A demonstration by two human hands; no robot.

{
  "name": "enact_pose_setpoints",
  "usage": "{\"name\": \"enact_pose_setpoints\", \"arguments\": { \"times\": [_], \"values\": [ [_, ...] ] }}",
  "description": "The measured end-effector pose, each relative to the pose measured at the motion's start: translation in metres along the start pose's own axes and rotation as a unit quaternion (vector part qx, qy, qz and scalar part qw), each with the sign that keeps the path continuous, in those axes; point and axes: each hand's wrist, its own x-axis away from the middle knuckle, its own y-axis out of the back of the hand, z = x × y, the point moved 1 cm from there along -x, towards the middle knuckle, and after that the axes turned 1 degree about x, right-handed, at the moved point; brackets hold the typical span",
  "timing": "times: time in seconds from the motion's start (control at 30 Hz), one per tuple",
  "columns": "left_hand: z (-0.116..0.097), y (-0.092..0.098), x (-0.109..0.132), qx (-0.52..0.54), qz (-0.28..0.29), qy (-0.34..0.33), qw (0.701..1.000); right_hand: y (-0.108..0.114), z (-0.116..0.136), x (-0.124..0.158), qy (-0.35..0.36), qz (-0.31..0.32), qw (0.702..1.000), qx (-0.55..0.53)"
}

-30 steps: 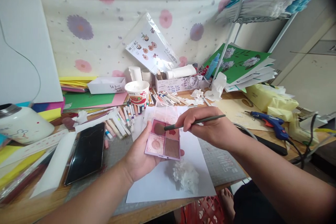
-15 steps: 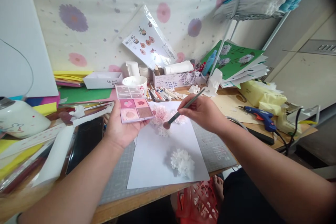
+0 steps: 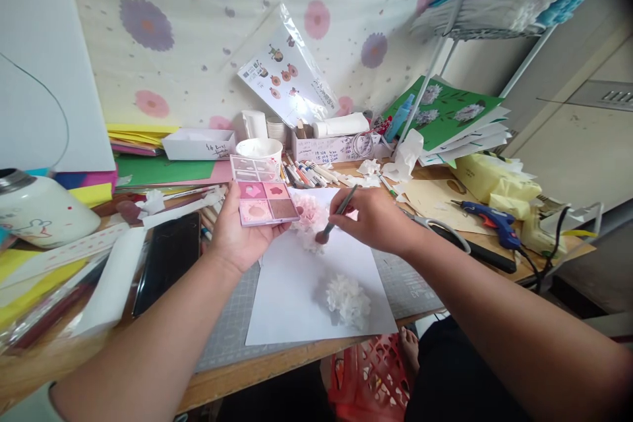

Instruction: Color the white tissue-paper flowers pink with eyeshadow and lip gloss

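My left hand (image 3: pixel 237 231) holds an open makeup palette (image 3: pixel 270 202) with four pans in pinks and brown, its clear lid tipped back. In my right hand (image 3: pixel 368 217) is a makeup brush (image 3: pixel 340 212), gripped by its dark green handle. The brush's bristles touch or hover just over a whitish paper flower (image 3: pixel 312 242). Behind it a pink-tinted flower (image 3: pixel 307 211) lies on the white paper sheet (image 3: pixel 291 303). Another flower, plain white (image 3: pixel 349 301), rests nearer the front of the sheet. My right hand partly hides what lies beyond it.
Under the sheet is a grey cutting mat (image 3: pixel 222 336). A black phone (image 3: pixel 165 264) lies left, near a white bottle (image 3: pixel 44 211). Scissors (image 3: pixel 445 229) and a blue glue gun (image 3: pixel 487 217) are right. A white paper cup (image 3: pixel 260 151) and scattered pens (image 3: pixel 311 175) stand behind.
The brush has come down onto the whitish flower and is held more upright. The palette stays in my left hand. The whole view has shifted slightly.
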Motion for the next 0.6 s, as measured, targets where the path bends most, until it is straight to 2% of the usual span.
{"name": "enact_pose_setpoints", "arguments": {
  "times": [0.07, 0.27, 0.33, 0.47, 0.6],
  "values": [
    [-0.0007, -0.0005, 0.0006, 0.001, 0.003, -0.002, 1.000, 0.0009, 0.0005, 0.0008, -0.006, -0.017, 1.000, 0.006],
    [-0.0012, 0.0015, 0.0002, -0.001, 0.007, -0.002, 1.000, -0.0050, 0.0022, 0.0017, 0.027, -0.015, 0.999, 0.009],
    [-0.0012, 0.0022, -0.0002, -0.003, 0.009, -0.003, 1.000, -0.0055, 0.0013, 0.0013, 0.017, -0.035, 0.999, 0.012],
    [-0.0004, 0.0033, -0.0011, -0.007, 0.013, -0.009, 1.000, -0.0061, 0.0000, 0.0008, 0.007, -0.024, 1.000, 0.008],
    [0.0007, 0.0047, -0.0021, -0.008, 0.016, -0.012, 1.000, -0.0071, -0.0014, 0.0015, -0.002, -0.044, 0.999, 0.002]
  ]
}}
